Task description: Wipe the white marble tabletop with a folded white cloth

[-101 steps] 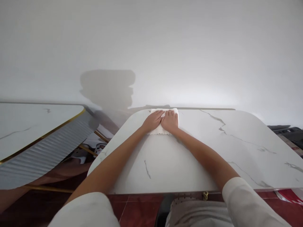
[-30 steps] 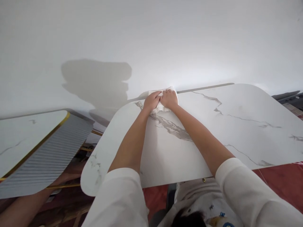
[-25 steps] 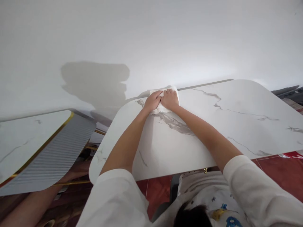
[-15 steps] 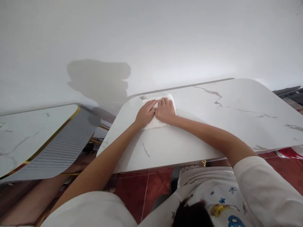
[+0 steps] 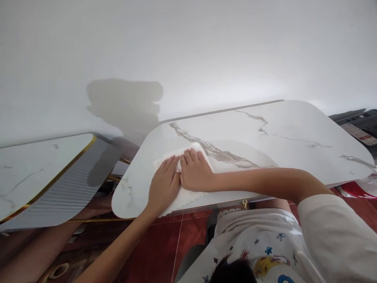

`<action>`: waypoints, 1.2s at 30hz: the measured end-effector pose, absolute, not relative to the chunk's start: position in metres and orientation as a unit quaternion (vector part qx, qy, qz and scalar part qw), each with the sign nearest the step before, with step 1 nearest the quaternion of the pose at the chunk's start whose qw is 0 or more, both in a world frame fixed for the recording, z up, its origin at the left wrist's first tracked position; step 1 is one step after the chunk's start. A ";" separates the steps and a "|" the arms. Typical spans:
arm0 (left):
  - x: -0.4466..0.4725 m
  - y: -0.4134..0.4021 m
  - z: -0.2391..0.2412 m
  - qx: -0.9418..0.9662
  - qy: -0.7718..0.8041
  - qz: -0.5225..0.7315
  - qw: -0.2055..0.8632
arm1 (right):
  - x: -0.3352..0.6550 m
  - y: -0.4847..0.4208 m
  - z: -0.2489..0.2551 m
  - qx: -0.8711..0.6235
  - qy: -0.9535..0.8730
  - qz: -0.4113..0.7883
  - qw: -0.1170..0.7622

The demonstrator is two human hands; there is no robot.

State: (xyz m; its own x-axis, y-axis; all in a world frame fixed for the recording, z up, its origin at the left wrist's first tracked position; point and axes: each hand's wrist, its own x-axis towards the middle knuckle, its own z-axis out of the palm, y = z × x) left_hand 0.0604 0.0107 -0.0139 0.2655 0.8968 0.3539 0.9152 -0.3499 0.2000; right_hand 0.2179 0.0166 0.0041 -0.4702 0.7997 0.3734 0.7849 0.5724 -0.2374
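Note:
My left hand [image 5: 165, 182] lies flat on a white cloth [image 5: 184, 200], its fingers stretched out and pointing away from me. Close against it, my right hand [image 5: 196, 173] presses on the same cloth with its fingers extended. The cloth is spread beneath both palms, with a scalloped edge at the near side. Part of it is hidden under the hands. It rests on a white marble-patterned tabletop [image 5: 297, 122], near the front edge and left of the middle. A broad brown-grey vein runs across the surface just beyond the cloth.
A pale wall [image 5: 235, 51] borders the tabletop's far side. To the left stands another marble-patterned piece [image 5: 44, 161] with gold trim and a ribbed grey side. Dark items [image 5: 362, 122] sit at the far right. Below is a red tiled floor [image 5: 159, 243]. A bare limb shows lower left.
Both hands have moved toward me and slightly left, bringing the cloth from the far edge to the near edge. The broad vein that was covered is now visible.

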 end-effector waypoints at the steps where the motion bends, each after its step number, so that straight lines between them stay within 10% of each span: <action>1: 0.066 0.006 -0.015 -0.795 -0.570 -0.207 0.024 | 0.224 0.013 0.003 -0.457 -0.859 0.015 0.228; 36: 0.145 0.271 -0.005 -0.798 -0.533 -0.272 -0.077 | 0.280 0.247 0.004 -0.576 -0.788 0.007 0.217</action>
